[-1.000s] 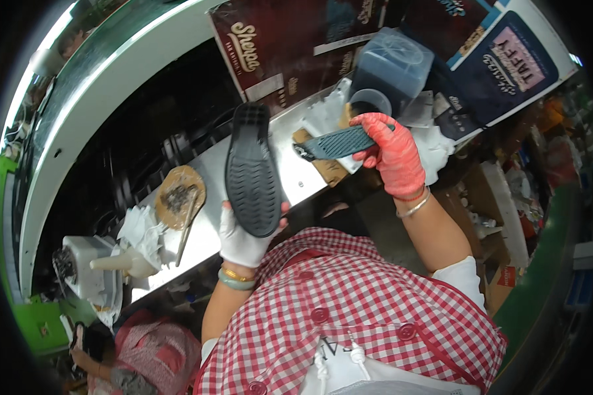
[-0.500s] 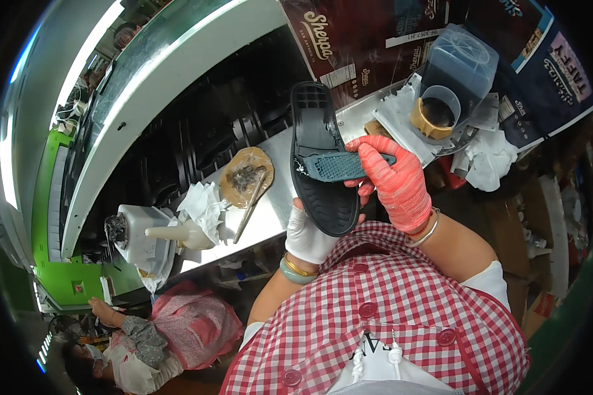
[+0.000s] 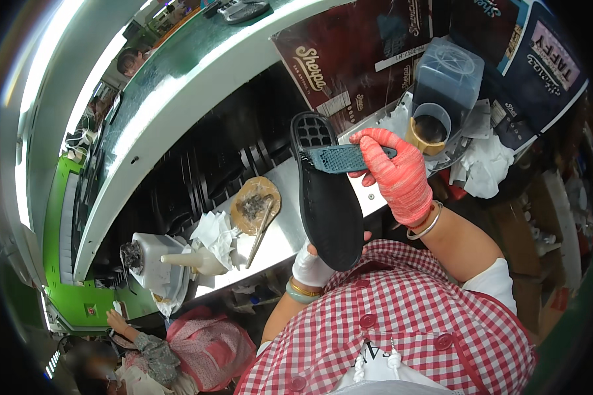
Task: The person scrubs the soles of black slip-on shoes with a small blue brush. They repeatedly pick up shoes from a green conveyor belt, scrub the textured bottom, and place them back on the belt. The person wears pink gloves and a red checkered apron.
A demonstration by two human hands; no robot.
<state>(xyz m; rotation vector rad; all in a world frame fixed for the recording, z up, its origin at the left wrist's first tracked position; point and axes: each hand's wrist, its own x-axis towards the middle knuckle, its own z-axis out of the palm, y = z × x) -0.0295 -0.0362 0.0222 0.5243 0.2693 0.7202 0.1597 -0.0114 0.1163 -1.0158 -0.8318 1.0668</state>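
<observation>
Head view: left hand closed round black sole, low down, seemingly freeing its face; right hand pinching blue-grey brush across it

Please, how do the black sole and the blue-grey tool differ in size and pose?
The black sole is long and broad; the blue-grey tool is shorter and narrower. The sole points up the picture, while the tool lies crosswise over its upper part. The left hand supports the sole; the right hand grips the tool. Both are hand-held.
</observation>
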